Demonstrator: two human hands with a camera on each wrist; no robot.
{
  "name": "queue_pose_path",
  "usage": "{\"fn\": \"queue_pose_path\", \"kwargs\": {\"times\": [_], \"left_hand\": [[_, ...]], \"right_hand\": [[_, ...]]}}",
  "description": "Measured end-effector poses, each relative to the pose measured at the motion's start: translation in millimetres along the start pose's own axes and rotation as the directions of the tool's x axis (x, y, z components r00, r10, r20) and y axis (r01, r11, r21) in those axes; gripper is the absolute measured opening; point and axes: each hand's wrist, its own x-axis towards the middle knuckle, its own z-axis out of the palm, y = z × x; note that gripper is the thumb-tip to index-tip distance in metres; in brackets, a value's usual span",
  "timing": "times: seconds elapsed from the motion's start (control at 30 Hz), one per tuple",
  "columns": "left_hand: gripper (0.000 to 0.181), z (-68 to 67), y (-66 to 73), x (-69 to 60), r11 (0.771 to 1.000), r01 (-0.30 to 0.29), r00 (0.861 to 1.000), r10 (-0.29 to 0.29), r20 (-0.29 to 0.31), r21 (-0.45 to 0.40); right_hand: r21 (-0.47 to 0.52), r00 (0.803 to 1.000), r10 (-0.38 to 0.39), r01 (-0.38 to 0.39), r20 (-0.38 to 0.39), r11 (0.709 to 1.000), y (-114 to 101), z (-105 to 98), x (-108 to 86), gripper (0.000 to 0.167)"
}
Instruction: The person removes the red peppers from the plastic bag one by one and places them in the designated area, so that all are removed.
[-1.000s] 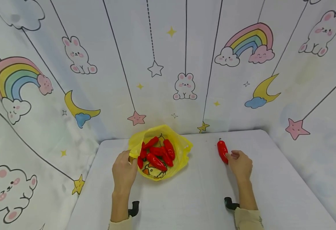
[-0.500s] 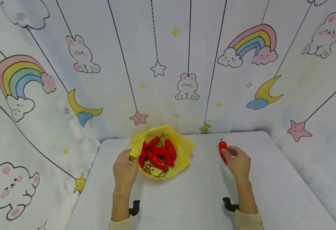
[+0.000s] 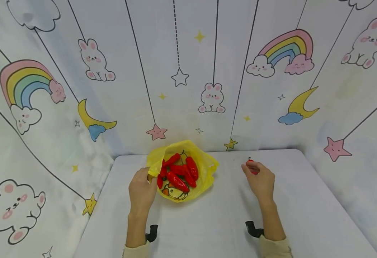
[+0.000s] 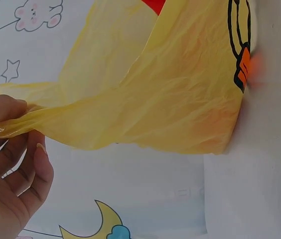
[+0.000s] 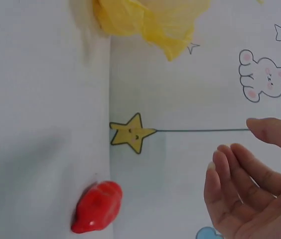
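A yellow plastic bag point(image 3: 206, 175) stands with its mouth toward me, several red chili peppers point(image 3: 177, 182) inside. My left hand point(image 3: 142, 189) pinches the bag's left rim between thumb and fingers, and in the left wrist view the thin plastic point(image 4: 105, 119) stretches from that hand. To the right on the table lies a single red chili pepper point(image 3: 250, 162), mostly covered by my right hand point(image 3: 262, 182) in the head view. The right wrist view shows that pepper point(image 5: 99, 206) apart from the hand, whose fingers point(image 5: 250, 181) are loosely bent with nothing between them and the thumb.
The white table point(image 3: 204, 225) ends at the back against a wall cloth point(image 3: 130, 89) printed with bunnies, rainbows and stars. A black wrist mount point(image 3: 151, 233) sits on the left forearm, and a similar black mount point(image 3: 254, 229) on the right.
My right hand has moved left from the lone pepper's right side and now covers most of it in the head view. The left hand keeps its pinch on the bag; the head view has shifted slightly.
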Motion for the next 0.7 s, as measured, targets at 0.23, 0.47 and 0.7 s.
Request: {"fn": "queue_pose_path", "kwargs": {"times": [0.23,0.47,0.7], "left_hand": [[0.011,0.2,-1.4,0.0,1.000,0.003,1.000,-0.003,-0.009,-0.002],[0.011,1.7,1.1,-0.2,1.000,-0.003,1.000,0.003,-0.001,-0.019],[0.017,1.8,1.4,-0.5,1.000,-0.007,1.000,0.007,-0.006,-0.027]], "right_hand": [[0.041,0.995,-0.099,0.097,0.028,0.994,-18,17,-3.3,0.025],[0.045,0.990,-0.094,0.090,0.102,0.995,-31,33,-11.3,0.027],[0.076,0.974,-0.148,0.136,0.171,0.988,-51,57,-17.5,0.030]]}}
